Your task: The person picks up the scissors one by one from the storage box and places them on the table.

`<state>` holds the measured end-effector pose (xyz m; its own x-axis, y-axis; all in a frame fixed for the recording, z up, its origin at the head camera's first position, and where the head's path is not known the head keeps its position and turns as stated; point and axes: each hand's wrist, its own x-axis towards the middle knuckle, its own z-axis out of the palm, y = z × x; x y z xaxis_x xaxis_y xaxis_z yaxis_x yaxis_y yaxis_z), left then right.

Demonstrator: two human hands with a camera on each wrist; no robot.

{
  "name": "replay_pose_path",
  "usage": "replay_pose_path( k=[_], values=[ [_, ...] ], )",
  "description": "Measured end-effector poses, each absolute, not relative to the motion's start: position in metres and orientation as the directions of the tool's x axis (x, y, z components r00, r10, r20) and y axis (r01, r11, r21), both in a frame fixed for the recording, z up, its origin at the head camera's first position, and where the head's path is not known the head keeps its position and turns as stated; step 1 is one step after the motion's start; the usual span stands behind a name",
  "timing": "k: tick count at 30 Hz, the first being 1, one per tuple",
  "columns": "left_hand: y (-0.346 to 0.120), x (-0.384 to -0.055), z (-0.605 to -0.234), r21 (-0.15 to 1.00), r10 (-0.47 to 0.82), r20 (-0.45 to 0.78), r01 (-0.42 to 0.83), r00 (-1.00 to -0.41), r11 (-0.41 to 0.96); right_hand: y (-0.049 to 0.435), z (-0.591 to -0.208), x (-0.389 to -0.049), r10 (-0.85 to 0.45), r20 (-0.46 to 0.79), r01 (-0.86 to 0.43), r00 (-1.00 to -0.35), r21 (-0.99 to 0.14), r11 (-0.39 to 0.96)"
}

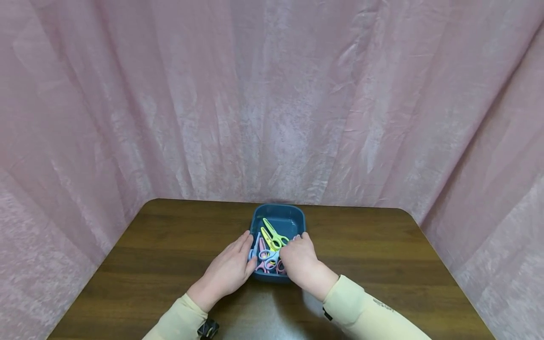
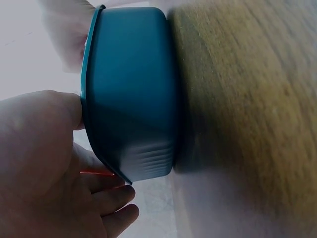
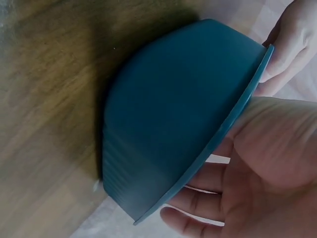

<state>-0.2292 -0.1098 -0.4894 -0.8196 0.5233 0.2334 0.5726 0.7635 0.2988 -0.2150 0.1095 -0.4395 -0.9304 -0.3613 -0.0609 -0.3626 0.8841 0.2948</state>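
Note:
A dark teal plastic tub point(image 1: 278, 208) stands on the table, holding several pairs of small scissors. A green pair point(image 1: 275, 232) and a yellow pair point(image 1: 268, 237) lie near its middle. Light blue scissors point(image 1: 269, 257) and pink scissors point(image 1: 261, 267) fill the near end. My left hand point(image 1: 227, 267) lies along the left rim, fingers fairly straight, thumb touching the rim in the left wrist view. Over the right rim, my right hand point(image 1: 301, 262) reaches in, its fingers bent beside a lavender piece point(image 1: 296, 237). I cannot tell whether it holds that piece.
The tub sits near the far edge of a brown wooden table point(image 1: 182, 245) with rounded back corners. Pink velvety curtains point(image 1: 272, 104) hang behind the table and at both sides.

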Motion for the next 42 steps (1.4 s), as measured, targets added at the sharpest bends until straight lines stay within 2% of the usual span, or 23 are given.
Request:
replay_pose_path(
  k=[8,17,24,42],
  values=[
    [-0.110,-0.229,-0.490,0.310,0.525,0.220,0.569,-0.822,0.762,0.105,-0.445,-0.224,-0.315,-0.160,-0.351,-0.935,0.324,0.879],
    [-0.109,-0.232,-0.488,0.303,0.518,0.202,0.556,-0.831,0.774,0.103,-0.449,-0.227,-0.313,-0.110,-0.331,-0.943,0.302,0.894],
    [-0.109,-0.230,-0.489,0.318,0.509,0.198,0.546,-0.838,0.775,0.102,-0.449,-0.227,-0.318,-0.132,-0.343,-0.939,0.270,0.900],
    [-0.109,-0.229,-0.488,0.332,0.510,0.206,0.550,-0.835,0.766,0.108,-0.432,-0.223,-0.326,-0.183,-0.346,-0.928,0.092,0.934]
  ],
)
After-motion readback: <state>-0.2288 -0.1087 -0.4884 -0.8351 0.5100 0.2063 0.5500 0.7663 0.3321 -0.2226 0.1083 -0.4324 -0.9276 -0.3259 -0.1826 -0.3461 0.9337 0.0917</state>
